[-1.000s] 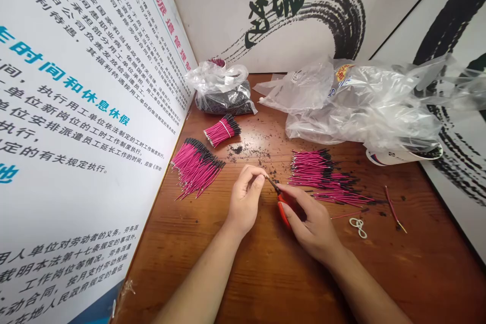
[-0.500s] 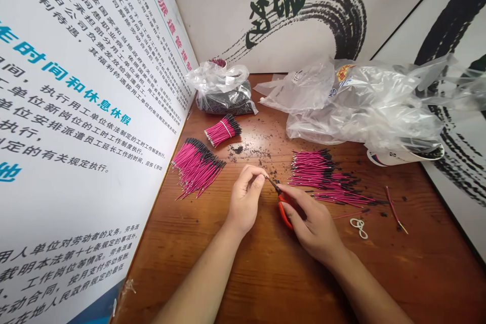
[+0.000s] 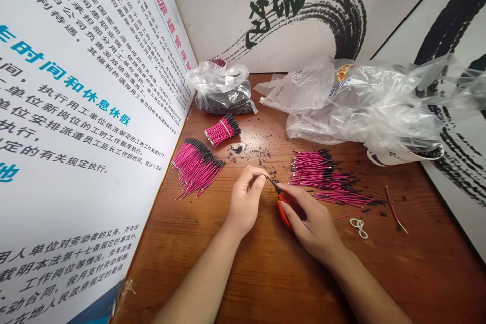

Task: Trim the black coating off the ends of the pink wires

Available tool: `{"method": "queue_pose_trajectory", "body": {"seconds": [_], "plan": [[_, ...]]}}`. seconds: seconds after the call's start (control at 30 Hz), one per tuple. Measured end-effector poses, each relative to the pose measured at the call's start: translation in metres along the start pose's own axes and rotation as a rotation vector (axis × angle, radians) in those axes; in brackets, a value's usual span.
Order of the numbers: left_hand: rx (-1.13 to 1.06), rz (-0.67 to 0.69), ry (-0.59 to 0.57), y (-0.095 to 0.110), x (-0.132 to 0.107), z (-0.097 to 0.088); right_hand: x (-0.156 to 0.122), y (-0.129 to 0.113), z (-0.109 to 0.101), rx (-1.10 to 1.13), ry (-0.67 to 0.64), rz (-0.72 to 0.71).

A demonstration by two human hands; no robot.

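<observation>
Closest, the right hand (image 3: 313,220) clamps a hand tool (image 3: 284,216): red handles, slim dark nose. Just left of the tool, the left hand (image 3: 245,200) has thumb and forefinger pinched together at the nose tip; anything between them is too small to tell. Right of the tool, thin magenta wires (image 3: 313,174) lie heaped, black-sleeved at one end. Beyond the tool: dark crumbs (image 3: 237,150) on grained wood (image 3: 273,273), then crinkled clear plastic bags (image 3: 341,111).

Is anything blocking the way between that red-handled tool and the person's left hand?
Nothing visible does. The red-handled tool, held in the right hand, reaches with its tip to the fingertips of the left hand. Anything pinched there is too hidden to make out.
</observation>
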State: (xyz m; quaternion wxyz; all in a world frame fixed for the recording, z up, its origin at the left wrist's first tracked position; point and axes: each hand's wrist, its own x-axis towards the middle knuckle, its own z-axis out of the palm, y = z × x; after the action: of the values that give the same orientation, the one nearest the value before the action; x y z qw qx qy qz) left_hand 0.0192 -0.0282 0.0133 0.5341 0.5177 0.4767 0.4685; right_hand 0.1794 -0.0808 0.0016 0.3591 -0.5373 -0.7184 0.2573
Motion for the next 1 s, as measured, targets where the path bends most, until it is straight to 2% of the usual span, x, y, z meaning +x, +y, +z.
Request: {"method": "queue_pose_trajectory", "body": {"seconds": [0.7,1.0], "plan": [[-0.001,-0.003,0.001,-0.0008,-0.0004,-0.0002,-0.0001,0.0000,0.0013,-0.004,0.005,0.020],[-0.007,-0.002,0.009,-0.0008,-0.0001,0.0001,0.0003,-0.0007,-0.0020,-0.045,0.006,-0.027]]}}
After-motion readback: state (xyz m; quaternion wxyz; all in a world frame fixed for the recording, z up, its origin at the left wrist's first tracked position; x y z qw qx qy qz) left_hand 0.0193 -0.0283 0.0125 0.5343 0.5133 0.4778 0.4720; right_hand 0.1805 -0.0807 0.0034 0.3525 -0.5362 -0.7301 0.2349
